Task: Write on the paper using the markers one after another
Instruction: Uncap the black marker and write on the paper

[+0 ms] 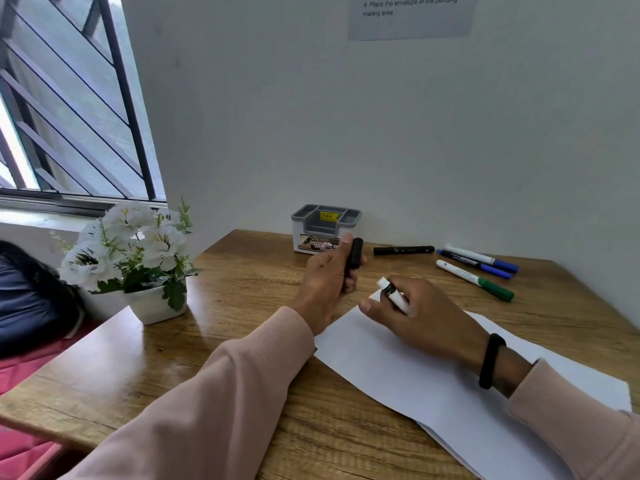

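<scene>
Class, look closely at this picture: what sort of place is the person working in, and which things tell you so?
Probably a small desk corner in an office or study room: a wooden desk set against a white wall, a grey desk organiser, markers laid out, and a printed instruction sheet about envelopes on the wall.

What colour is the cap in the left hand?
Black cap, pinched in the left hand; head view.

White paper (433, 368) lies flat on the desk; 4 capped markers (474, 268) lie beyond it.
</scene>
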A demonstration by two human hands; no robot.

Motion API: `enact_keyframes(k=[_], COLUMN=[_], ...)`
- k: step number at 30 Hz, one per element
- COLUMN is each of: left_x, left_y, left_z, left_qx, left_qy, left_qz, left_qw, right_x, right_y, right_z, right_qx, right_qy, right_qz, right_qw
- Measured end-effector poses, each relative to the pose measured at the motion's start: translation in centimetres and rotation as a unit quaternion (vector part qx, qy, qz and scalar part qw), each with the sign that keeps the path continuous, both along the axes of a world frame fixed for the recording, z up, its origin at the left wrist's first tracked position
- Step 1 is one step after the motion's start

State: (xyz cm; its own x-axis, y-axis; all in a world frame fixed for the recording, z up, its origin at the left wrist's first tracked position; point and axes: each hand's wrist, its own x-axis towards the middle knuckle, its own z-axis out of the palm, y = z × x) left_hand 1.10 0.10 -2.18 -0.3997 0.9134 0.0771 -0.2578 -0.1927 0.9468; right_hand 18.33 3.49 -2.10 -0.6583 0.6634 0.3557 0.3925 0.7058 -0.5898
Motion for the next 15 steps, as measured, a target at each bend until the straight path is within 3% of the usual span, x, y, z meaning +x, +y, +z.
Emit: enact_keyframes(k=[2, 7, 15], left_x=[0.7, 1.4, 1.8], left_y=[0.0, 0.2, 0.1], left_z=[-0.1, -0.3, -0.2], left_qx=[0.011, 0.037, 0.063], left_qy=[0.046, 0.111, 0.051], left_qz=[0.013, 0.027, 0.036], left_qw=[0.999, 0.993, 0.996], right_x=[-0.1, -0.2, 0.0], right_y=[0.1, 0.8, 1.1], right_z=[-0.1, -0.3, -0.1], right_qx=[-0.016, -0.158, -0.137], right_qy=[0.004, 0.055, 0.068], right_qz=[-0.008, 0.018, 0.007], right_qw=[1.0, 0.986, 0.988])
